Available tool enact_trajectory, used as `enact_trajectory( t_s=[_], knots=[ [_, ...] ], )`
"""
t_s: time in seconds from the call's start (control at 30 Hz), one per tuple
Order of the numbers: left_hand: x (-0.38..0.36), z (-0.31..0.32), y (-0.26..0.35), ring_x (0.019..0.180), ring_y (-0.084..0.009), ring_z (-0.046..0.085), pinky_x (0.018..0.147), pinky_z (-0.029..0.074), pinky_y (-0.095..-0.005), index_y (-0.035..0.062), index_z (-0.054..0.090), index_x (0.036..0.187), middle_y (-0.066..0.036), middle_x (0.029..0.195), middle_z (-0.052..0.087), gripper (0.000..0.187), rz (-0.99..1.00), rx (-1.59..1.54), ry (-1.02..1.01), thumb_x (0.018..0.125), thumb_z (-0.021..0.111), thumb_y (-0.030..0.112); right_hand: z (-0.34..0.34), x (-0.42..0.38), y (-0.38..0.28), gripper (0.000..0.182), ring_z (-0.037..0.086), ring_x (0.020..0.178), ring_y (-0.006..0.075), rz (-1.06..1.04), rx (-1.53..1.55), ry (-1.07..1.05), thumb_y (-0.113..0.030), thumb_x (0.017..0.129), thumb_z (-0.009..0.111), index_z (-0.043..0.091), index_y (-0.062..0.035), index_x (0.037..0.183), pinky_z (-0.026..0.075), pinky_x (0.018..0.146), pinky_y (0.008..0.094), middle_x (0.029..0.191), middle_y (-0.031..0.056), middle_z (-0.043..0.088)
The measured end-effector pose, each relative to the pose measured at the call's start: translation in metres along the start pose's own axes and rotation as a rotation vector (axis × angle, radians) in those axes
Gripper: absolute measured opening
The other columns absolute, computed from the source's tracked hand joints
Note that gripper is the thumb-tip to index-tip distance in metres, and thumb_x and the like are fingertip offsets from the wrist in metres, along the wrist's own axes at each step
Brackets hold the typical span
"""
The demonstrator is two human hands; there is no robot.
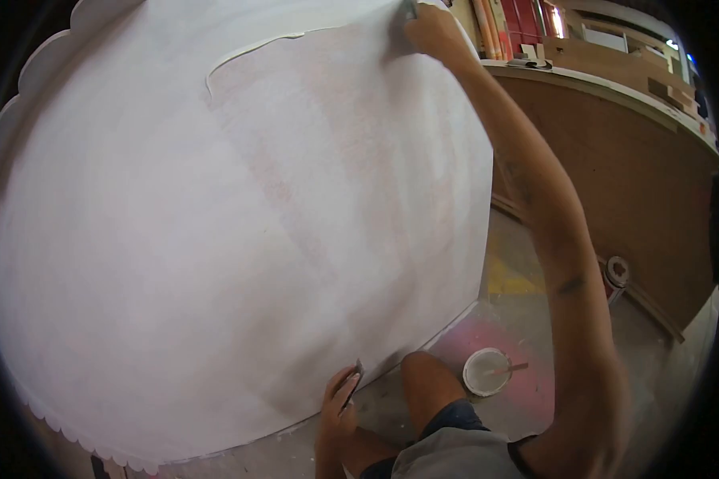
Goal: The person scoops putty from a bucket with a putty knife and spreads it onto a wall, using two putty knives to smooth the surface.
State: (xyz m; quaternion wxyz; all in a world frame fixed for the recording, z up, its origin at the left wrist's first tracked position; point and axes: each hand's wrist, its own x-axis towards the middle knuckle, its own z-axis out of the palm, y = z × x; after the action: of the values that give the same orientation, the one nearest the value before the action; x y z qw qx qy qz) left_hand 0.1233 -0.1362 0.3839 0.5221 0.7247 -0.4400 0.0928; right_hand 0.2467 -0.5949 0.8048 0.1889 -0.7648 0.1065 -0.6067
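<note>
A large white panel [176, 223] with scalloped edges fills the left and middle of the view. Pinkish patches and streaks show through its upper right part, beside a raised line of wet white material [252, 52]. At the top, my right hand [435, 32] is closed on a small dark tool, mostly hidden, against the panel's upper right edge. Near the panel's bottom edge, my left hand [341, 397] is wrapped round a thin dark flat tool [355, 382], which looks like a scraper.
A white bucket [487, 372] with a stick in it stands on the pink-stained floor, right of my knee. Behind my right arm are a brown board [623, 184] and a can [617, 271]. Wood pieces [615, 68] lie at the upper right.
</note>
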Motion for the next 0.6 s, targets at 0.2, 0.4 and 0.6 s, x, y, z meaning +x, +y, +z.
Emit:
enact_trajectory(
  t_s=[0.2, 0.4, 0.6],
  knots=[
    [0.009, 0.002, 0.003, 0.127, -0.0352, 0.050, 0.109, 0.039, -0.0428, -0.0007, 0.058, 0.127, -0.021, 0.134, 0.053, 0.054, -0.034, -0.045, -0.020, 0.075, 0.043, -0.011, -0.014, -0.016, -0.008, 0.030, 0.066, 0.089, 0.0428, -0.143, -0.083, -0.022, -0.016, 0.079, 0.055, 0.067, 0.0071, 0.094, 0.053, 0.081, 0.0461, 0.093, 0.0288, 0.068],
    [0.004, -0.001, -0.009, 0.128, -0.0340, 0.049, 0.109, 0.038, -0.0417, -0.0026, 0.058, 0.126, -0.020, 0.134, 0.053, 0.053, -0.076, -0.025, -0.055, 0.076, 0.042, -0.010, -0.017, -0.007, -0.006, 0.032, 0.067, 0.089, 0.0412, -0.038, -0.164, 0.029, -0.018, 0.078, 0.056, 0.069, 0.0073, 0.093, 0.054, 0.080, 0.0443, 0.093, 0.0287, 0.068],
    [-0.008, 0.001, -0.030, 0.129, -0.0329, 0.049, 0.111, 0.036, -0.0407, -0.0023, 0.059, 0.128, -0.019, 0.135, 0.052, 0.053, -0.143, -0.162, -0.024, 0.078, 0.041, -0.009, 0.009, -0.038, -0.070, 0.029, 0.066, 0.090, 0.0410, -0.220, -0.080, 0.152, -0.018, 0.077, 0.058, 0.070, 0.0054, 0.090, 0.054, 0.085, 0.0446, 0.096, 0.0263, 0.067]
  ],
)
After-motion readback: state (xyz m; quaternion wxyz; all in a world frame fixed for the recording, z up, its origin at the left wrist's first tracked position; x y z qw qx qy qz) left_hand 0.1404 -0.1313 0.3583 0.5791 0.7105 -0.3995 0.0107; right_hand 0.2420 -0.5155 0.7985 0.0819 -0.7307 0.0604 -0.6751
